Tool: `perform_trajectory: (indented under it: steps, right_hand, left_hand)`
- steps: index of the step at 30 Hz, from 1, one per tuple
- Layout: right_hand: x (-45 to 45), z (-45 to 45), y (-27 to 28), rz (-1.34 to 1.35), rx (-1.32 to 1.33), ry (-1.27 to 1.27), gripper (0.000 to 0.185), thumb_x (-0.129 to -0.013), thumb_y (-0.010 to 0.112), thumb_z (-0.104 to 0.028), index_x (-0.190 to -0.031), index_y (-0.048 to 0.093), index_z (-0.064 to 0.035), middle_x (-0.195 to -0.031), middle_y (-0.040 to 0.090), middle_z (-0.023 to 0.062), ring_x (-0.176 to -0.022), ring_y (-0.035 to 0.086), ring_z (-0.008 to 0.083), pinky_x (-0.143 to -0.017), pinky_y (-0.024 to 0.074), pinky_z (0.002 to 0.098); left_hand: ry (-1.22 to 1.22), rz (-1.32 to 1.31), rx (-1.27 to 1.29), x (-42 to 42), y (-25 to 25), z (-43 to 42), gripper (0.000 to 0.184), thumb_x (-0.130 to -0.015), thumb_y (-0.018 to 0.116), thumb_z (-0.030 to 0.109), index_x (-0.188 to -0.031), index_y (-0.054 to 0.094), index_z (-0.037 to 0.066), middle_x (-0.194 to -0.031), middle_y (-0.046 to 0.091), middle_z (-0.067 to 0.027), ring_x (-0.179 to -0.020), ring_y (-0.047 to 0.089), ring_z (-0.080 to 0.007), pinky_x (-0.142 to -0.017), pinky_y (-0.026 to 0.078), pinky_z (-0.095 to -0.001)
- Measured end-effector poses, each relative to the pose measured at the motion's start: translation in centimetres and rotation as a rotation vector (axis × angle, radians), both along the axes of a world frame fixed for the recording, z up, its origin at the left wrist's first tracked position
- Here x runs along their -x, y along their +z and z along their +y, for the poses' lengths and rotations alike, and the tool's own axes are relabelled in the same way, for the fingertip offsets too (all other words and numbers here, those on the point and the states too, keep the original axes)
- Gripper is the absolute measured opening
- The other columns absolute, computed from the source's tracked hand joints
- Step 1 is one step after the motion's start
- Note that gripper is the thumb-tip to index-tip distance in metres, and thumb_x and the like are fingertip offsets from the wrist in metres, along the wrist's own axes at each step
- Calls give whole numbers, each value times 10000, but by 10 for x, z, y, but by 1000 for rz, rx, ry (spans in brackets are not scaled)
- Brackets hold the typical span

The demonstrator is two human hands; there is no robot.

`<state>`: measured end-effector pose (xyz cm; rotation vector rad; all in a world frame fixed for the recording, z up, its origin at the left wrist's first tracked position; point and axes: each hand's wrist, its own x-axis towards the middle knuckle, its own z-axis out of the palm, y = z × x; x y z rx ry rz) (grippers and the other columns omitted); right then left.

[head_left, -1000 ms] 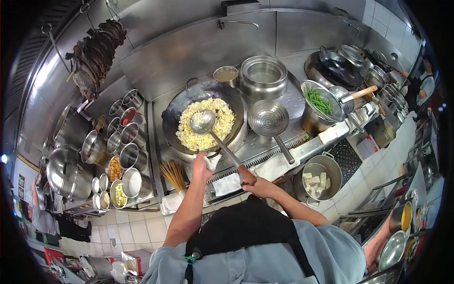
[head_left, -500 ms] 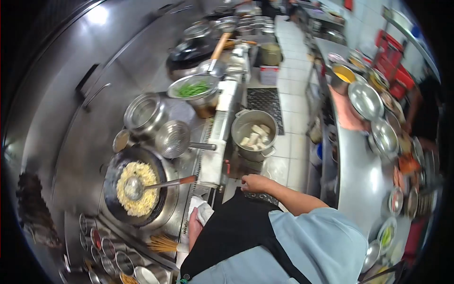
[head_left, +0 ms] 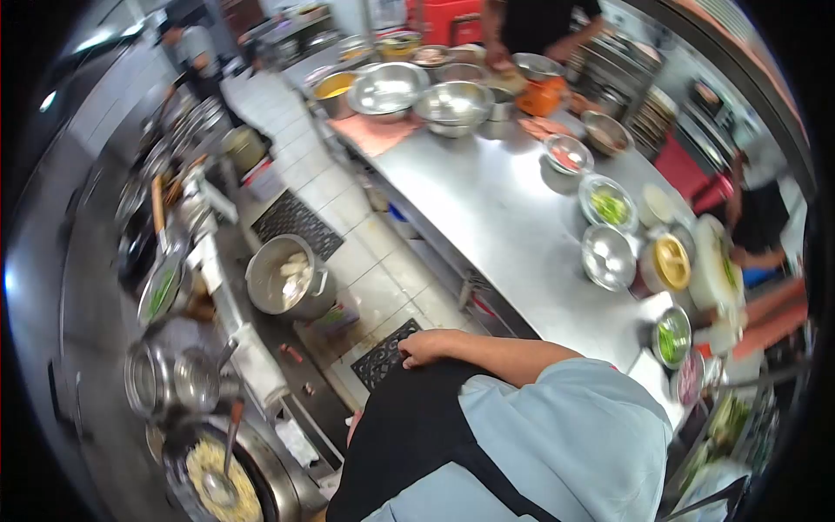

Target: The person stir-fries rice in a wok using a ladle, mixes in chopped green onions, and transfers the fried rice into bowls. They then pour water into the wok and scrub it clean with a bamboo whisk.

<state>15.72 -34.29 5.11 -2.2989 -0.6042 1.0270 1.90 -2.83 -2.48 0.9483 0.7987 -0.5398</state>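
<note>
My right hand (head_left: pixel 420 347) is in front of the black apron with its fingers curled in, and nothing shows in it. It hangs over the black floor mat (head_left: pixel 383 361). Only a sliver of my left hand (head_left: pixel 353 427) shows at the apron's edge; its fingers are hidden. A white cloth (head_left: pixel 296 441) lies on the stove side, left of that hand. In the wok (head_left: pixel 178 444) at the lower left is a pale yellow, chopped-looking food (head_left: pixel 235 503), with a ladle (head_left: pixel 232 444) resting in it.
A large pot (head_left: pixel 261 278) with white chunks stands beside the stove. Metal bowls (head_left: pixel 454 103) and vegetable bowls (head_left: pixel 609 204) line the steel worktable (head_left: pixel 513 252). Co-workers stand behind it (head_left: pixel 544 26), at the right (head_left: pixel 765 209) and down the aisle (head_left: pixel 198 61).
My view has swung right, towards the worktable; the wok has shifted to the lower left. My left hand, earlier at the white cloth, is now mostly hidden. My right hand stays curled.
</note>
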Motion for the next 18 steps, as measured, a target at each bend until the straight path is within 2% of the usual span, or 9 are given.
perform_trajectory:
  steps: [7,8,13,15,16,18]
  right_hand:
    - [28,-83,0,-52,-103,-390,384,-947,714,-373,-1182,691,-71,-1103,741,187,-1045,697,372,-870,542,479]
    - [26,-95,2,44,-72,-437,416,-958,704,-381,-1225,670,-64,-1134,728,188,-1089,682,377,-913,527,481]
    - [39,-168,31,-205,-79,-677,385,-964,690,-362,-1194,686,-53,-1138,727,190,-1080,683,373,-935,530,472]
    - [42,-209,67,-287,-96,-824,344,-972,677,-328,-1165,699,-44,-1140,725,190,-1071,685,355,-948,532,462]
    - [41,-237,60,-410,-160,-930,316,-972,676,-301,-1158,706,-48,-1113,733,180,-1048,694,334,-930,539,448]
    - [44,-298,75,-526,-71,-1157,274,-948,689,-258,-1106,720,-37,-1058,750,168,-966,714,312,-858,558,428]
  left_hand:
    - [-371,-184,-231,-44,-23,-43,354,-1059,564,332,-1122,666,-1,-1099,716,-139,-976,682,-279,-876,540,-382]
    - [-415,-211,-262,-51,-27,-50,352,-1057,566,331,-1123,665,-1,-1101,714,-138,-977,681,-278,-877,538,-381]
    - [-606,-311,-388,-77,-41,-76,345,-1050,577,322,-1128,659,-4,-1110,707,-137,-982,675,-274,-886,531,-377]
    - [-657,-338,-425,-86,-44,-84,342,-1047,581,318,-1130,657,-5,-1114,704,-136,-984,673,-273,-890,528,-375]
    - [-678,-350,-452,-89,-46,-87,340,-1045,583,316,-1131,656,-5,-1116,702,-135,-985,672,-272,-892,526,-374]
    - [-713,-360,-484,-94,-49,-95,338,-1042,587,313,-1133,653,-6,-1120,699,-135,-987,670,-270,-895,523,-372]
